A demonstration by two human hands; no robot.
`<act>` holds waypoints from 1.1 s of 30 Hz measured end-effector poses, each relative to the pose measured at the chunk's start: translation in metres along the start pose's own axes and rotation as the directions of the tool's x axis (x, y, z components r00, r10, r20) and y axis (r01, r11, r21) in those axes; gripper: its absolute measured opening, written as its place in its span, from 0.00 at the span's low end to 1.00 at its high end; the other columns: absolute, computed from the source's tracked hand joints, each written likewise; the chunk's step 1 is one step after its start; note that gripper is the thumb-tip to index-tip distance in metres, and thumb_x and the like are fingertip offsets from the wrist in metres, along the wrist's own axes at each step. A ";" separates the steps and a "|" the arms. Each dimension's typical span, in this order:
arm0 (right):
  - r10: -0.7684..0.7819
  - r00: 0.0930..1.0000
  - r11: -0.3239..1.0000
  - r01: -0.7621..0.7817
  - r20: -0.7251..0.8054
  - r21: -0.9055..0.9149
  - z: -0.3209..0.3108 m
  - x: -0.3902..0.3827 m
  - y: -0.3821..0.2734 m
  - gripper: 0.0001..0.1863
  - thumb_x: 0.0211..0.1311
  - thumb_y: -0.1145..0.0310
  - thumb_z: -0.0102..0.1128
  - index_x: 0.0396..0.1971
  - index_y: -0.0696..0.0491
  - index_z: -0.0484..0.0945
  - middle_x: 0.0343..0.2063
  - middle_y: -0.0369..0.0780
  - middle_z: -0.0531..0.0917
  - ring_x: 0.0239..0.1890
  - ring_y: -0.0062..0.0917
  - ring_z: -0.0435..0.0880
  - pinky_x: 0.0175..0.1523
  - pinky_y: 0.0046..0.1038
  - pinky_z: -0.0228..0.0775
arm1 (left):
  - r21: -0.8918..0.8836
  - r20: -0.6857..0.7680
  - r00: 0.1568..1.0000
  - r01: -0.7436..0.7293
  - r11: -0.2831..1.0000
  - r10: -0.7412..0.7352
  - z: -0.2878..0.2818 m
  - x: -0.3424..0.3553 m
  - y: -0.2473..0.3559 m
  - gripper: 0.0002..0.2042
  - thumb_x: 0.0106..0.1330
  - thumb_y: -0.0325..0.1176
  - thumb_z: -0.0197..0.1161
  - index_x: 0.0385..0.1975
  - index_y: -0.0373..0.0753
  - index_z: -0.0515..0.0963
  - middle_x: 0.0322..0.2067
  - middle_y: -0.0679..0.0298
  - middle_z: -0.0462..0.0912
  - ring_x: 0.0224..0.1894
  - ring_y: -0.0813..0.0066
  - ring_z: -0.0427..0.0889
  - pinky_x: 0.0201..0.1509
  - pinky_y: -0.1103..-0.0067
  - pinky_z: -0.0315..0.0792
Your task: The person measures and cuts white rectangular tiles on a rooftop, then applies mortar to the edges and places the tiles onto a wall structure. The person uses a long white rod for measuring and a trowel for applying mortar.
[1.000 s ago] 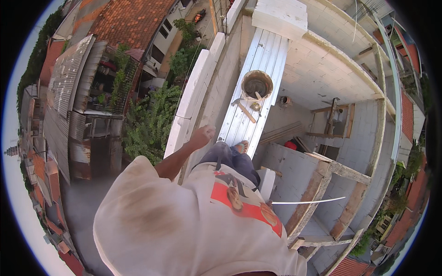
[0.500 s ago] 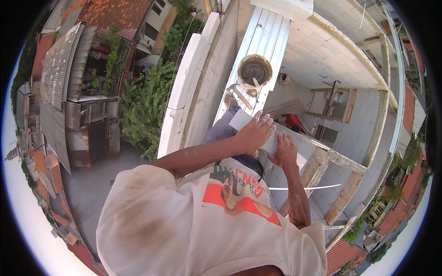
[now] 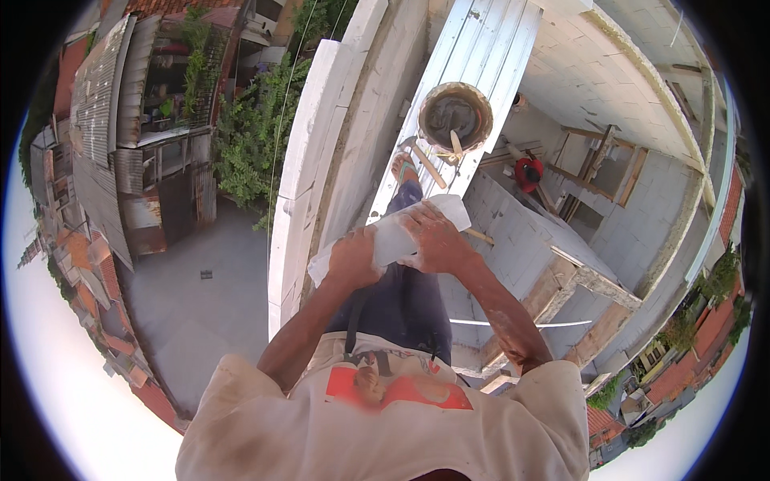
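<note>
A pale, dusty wall block (image 3: 391, 242) is held in front of my waist by both hands. It slopes, its right end higher in the picture than its left. My left hand (image 3: 355, 256) is closed over the left part, and my right hand (image 3: 433, 240) grips the right part from above. Beyond the block, a bucket (image 3: 423, 131) with wet grey mortar (image 3: 449, 119) stands on a ribbed metal walkway (image 3: 473, 40). A wooden-handled tool (image 3: 456, 144) rests in it, its head hidden. Beside the bucket lies a hammer (image 3: 428, 167).
A white block wall (image 3: 301, 200) runs along my left, with a paved yard (image 3: 200, 280) far below. To my right the building drops into rooms with a concrete-framed partition (image 3: 553, 284). A person in red (image 3: 527, 174) is down there. My foot (image 3: 405, 167) is on the walkway.
Both hands have moved left with the block, from my right side to in front of me. The left hand has shifted to the block's left part. My view has turned slightly.
</note>
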State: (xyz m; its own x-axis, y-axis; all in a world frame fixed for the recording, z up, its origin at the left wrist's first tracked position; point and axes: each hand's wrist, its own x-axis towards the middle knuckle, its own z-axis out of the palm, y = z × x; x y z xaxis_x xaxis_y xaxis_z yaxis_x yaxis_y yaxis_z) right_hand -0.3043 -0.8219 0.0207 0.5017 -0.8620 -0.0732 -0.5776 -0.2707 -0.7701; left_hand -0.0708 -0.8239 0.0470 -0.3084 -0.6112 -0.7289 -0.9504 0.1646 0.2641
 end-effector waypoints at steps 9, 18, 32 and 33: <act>0.635 0.761 0.769 -0.608 -0.130 0.196 0.122 0.063 0.239 0.30 0.63 0.60 0.73 0.60 0.60 0.76 0.54 0.54 0.83 0.61 0.51 0.79 0.66 0.48 0.73 | -0.271 -0.105 0.896 0.391 0.879 -0.431 0.054 0.006 -0.091 0.47 0.46 0.48 0.85 0.61 0.25 0.69 0.45 0.40 0.86 0.45 0.39 0.89 0.50 0.54 0.83; 0.826 0.530 0.562 -0.801 0.191 -0.208 0.223 0.117 0.358 0.51 0.55 0.53 0.78 0.74 0.58 0.61 0.69 0.52 0.74 0.74 0.51 0.68 0.74 0.56 0.62 | -0.257 0.170 0.715 0.697 0.670 -0.678 0.059 0.018 -0.102 0.48 0.47 0.49 0.84 0.63 0.24 0.67 0.49 0.37 0.86 0.51 0.40 0.88 0.60 0.58 0.81; 0.714 0.698 0.698 -0.707 -0.046 0.114 0.071 0.128 0.382 0.24 0.58 0.51 0.80 0.30 0.57 0.80 0.26 0.45 0.86 0.28 0.36 0.85 0.38 0.40 0.75 | -0.394 0.227 0.679 0.719 0.572 -0.698 0.084 -0.013 -0.105 0.45 0.45 0.51 0.86 0.57 0.27 0.69 0.46 0.39 0.86 0.50 0.40 0.88 0.56 0.55 0.81; 0.782 0.622 0.609 -0.756 -0.023 0.240 0.037 0.136 0.391 0.23 0.60 0.52 0.79 0.25 0.58 0.80 0.21 0.42 0.81 0.24 0.28 0.78 0.35 0.36 0.72 | -0.392 0.224 0.684 0.716 0.578 -0.695 0.083 -0.012 -0.105 0.45 0.45 0.51 0.86 0.57 0.28 0.69 0.46 0.39 0.86 0.50 0.40 0.88 0.56 0.55 0.81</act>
State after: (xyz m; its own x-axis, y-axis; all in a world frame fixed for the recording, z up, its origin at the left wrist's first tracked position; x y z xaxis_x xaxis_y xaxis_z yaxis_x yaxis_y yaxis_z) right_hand -0.4382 -1.0291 -0.3136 -0.1543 -0.7580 -0.6337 -0.5764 0.5900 -0.5654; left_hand 0.0291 -0.7696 -0.0241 0.4400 -0.3586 -0.8233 -0.7539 -0.6457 -0.1217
